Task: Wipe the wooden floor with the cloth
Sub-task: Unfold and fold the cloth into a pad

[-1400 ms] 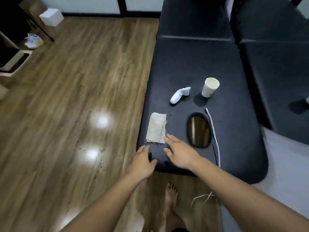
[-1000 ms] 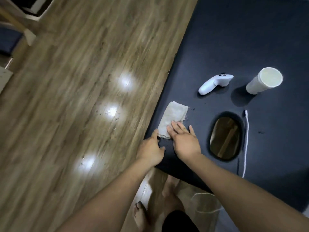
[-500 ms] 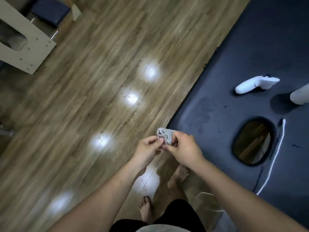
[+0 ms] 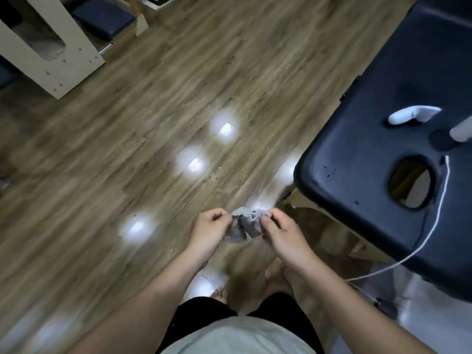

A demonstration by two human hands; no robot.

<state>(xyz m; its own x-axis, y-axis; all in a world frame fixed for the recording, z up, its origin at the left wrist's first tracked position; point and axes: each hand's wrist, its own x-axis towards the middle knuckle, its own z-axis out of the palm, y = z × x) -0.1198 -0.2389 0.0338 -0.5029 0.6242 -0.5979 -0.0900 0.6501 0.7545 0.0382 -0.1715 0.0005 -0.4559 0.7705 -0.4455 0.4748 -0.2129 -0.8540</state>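
Both hands are pinching one crumpled cloth (image 4: 244, 224) above the wooden floor (image 4: 153, 123) — left hand (image 4: 210, 229) and right hand (image 4: 279, 233) gripping opposite top corners, fingers curled.

Your left hand (image 4: 209, 231) and right hand (image 4: 283, 233) hold the cloth (image 4: 245, 226) between them, over the floor (image 4: 127, 149). Table (image 4: 357, 149) to your right; controller (image 4: 413, 114) and cord (image 4: 447, 169) on it.

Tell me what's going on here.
A person stands on the wooden floor beside a black padded table. The left hand and right hand each pinch an upper edge of a crumpled grey cloth, held in the air between them. It is off the floor, so wiping has not begun. A white controller lies on the table.
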